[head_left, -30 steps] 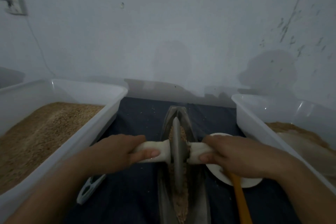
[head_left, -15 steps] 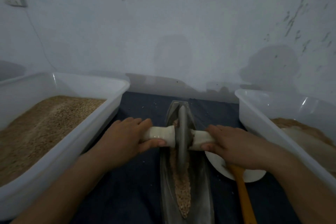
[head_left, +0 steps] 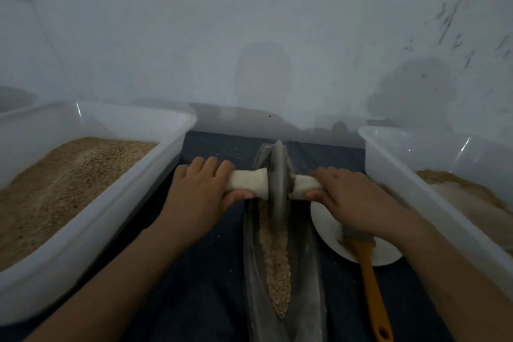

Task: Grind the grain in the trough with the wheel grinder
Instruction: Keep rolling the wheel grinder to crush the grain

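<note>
The wheel (head_left: 278, 179) has rolled to the trough's (head_left: 305, 272) far end. Both hands (head_left: 201, 191) (head_left: 348, 198) have fingers clamped on its handle (head_left: 248, 180). Press evenly, keeping it centred over the grain (head_left: 276, 266).

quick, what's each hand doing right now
Left hand: grips the grinder's left handle.
Right hand: grips the right handle.

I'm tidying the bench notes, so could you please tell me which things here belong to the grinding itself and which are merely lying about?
In use:
- wheel grinder, gripped by its handle by left hand and right hand
- trough
- grain in the trough

Lying about:
- left tub of grain
- right tub
- white plate
- orange-handled brush on the plate
</note>
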{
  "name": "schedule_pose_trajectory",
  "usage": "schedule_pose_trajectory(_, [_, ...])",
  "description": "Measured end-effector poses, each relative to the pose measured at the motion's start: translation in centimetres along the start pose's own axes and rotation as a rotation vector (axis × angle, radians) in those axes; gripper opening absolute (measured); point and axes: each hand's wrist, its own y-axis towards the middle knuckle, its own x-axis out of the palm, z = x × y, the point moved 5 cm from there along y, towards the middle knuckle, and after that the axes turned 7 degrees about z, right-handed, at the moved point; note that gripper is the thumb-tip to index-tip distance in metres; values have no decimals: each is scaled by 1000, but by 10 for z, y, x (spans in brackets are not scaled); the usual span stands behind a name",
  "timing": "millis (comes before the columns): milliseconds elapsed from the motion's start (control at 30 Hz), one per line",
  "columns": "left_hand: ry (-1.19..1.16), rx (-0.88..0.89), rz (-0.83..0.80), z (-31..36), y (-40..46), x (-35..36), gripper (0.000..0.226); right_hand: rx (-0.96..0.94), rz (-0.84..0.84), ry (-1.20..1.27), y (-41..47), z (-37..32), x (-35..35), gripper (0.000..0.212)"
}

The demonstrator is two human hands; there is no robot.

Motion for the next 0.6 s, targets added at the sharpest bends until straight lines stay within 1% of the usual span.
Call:
schedule_pose_trajectory(33, [-3, -2, 29, 1, 2, 1, 76, -6, 74, -72, 1, 2, 4, 34])
schedule_pose_trajectory(67, [1, 12, 58, 2, 3, 2, 74, 1, 106, -94, 1, 3, 7, 39])
schedule_pose_trajectory(133, [8, 49, 95, 2, 5, -1, 70, 4, 86, -68, 0, 4, 8, 40])
schedule_pose_trajectory(167, [6, 63, 81, 2, 4, -4, 71, -7, 35, -32, -1, 3, 7, 37])
schedule_pose_trajectory(233, [-10, 98, 8, -1, 1, -8, 77, -27, -152, 84, -6, -1, 1, 22])
schedule_pose_trajectory(267, [-52, 118, -41, -4, -2, -9, 80, -27, -246, 155, -9, -3, -4, 18])
schedule_pose_trajectory(300, [-130, 131, -106, -7, -6, -10, 78, -27, -325, 214, -14, -6, -10, 21])
schedule_pose_trajectory(400, [-374, 137, -356, -11, -14, -17, 61, -56, -514, 289, -28, -14, -25, 32])
schedule_pose_trajectory(433, [-414, 136, -420, -11, -16, -19, 58, -69, -559, 302, -32, -16, -28, 32])
schedule_pose_trajectory(500, [-466, 128, -490, -10, -17, -22, 56, -82, -601, 316, -36, -18, -31, 31])
schedule_pose_trajectory(533, [-469, 115, -498, -10, -17, -22, 56, -72, -599, 323, -35, -18, -31, 32])
schedule_pose_trajectory(600, [-429, 71, -441, -9, -13, -19, 57, -34, -560, 329, -29, -14, -27, 38])
